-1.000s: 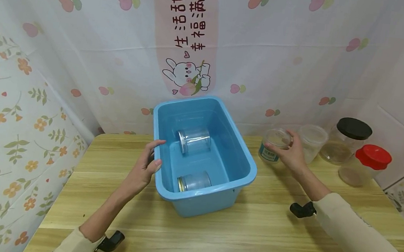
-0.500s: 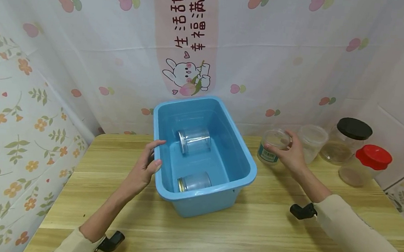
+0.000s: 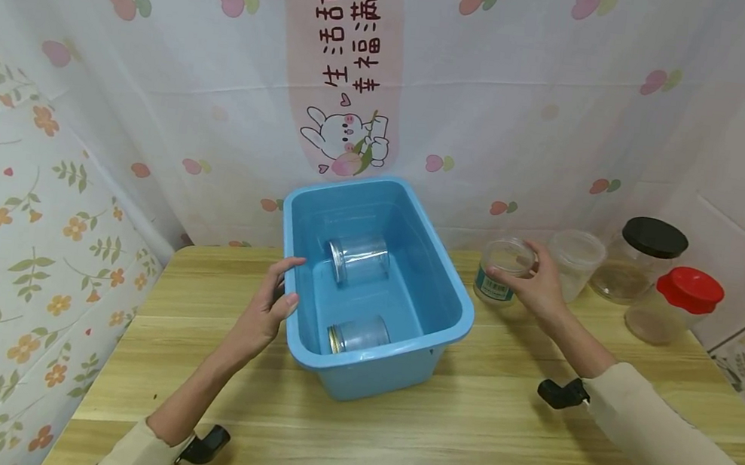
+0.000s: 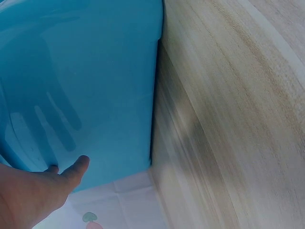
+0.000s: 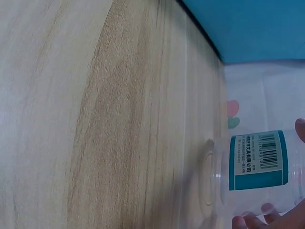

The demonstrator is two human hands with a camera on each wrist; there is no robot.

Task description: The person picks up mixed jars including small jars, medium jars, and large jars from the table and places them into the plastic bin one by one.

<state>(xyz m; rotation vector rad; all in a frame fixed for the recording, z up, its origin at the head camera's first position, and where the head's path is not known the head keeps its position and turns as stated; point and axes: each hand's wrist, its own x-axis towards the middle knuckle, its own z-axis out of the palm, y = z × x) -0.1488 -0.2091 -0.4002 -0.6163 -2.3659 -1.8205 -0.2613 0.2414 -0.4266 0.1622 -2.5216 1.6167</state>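
Here, right arm point(image 3: 582, 345) outstretched, the fingers point(image 3: 539, 255) grip the labelled jar point(image 3: 493, 284)

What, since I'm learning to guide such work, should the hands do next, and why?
Probably bring the labelled jar over the blue tub: the right hand grips it, the left hand holds the tub's rim, and two clear jars lie inside.

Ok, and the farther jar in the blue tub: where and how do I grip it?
Probably round the middle of the farther jar, straight down from above, straddling its rounded clear body: it lies on its side, and the walls of the blue tub block a sideways approach.
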